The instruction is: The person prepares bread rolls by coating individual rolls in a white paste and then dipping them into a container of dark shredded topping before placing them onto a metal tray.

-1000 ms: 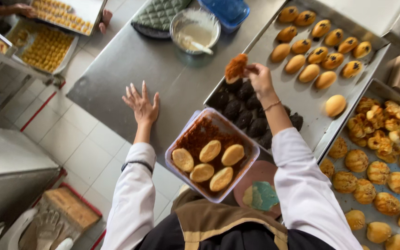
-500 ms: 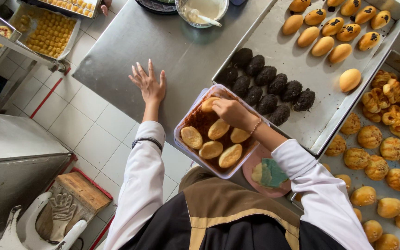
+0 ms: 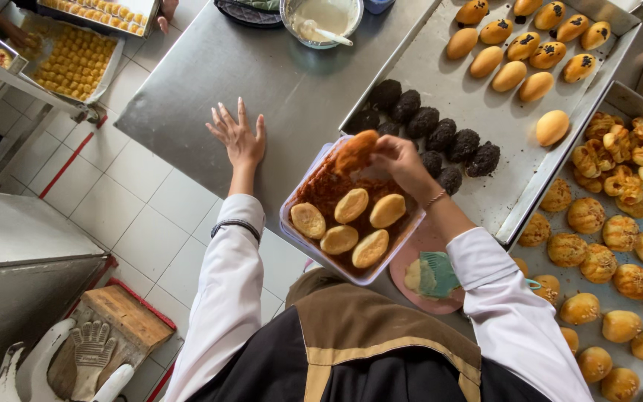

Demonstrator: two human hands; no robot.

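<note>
Right hand [image 3: 400, 160] over far end of plastic tub [image 3: 292, 227], fingers closed around crumb-coated bun [image 3: 355, 151], lifted just above brown crumbs. Five plain buns [image 3: 351, 205] lie in tub on crumbs. Left hand [image 3: 240, 138] flat on steel table [image 3: 292, 82], fingers spread, holding nothing. Dark coated buns [image 3: 440, 138] in rows on baking tray [image 3: 478, 201] just beyond tub. Golden rolls [image 3: 619, 232] on tray at right.

Bare steel table [image 3: 262, 67] lies open around the flat left hand [image 3: 238, 138] up to the bowl [image 3: 321, 18], while the right hand [image 3: 396, 160], lifting a crumbed bun [image 3: 355, 151], is hemmed between the crumb tub [image 3: 295, 227] and dark buns [image 3: 429, 134] on the baking tray [image 3: 500, 156].
</note>
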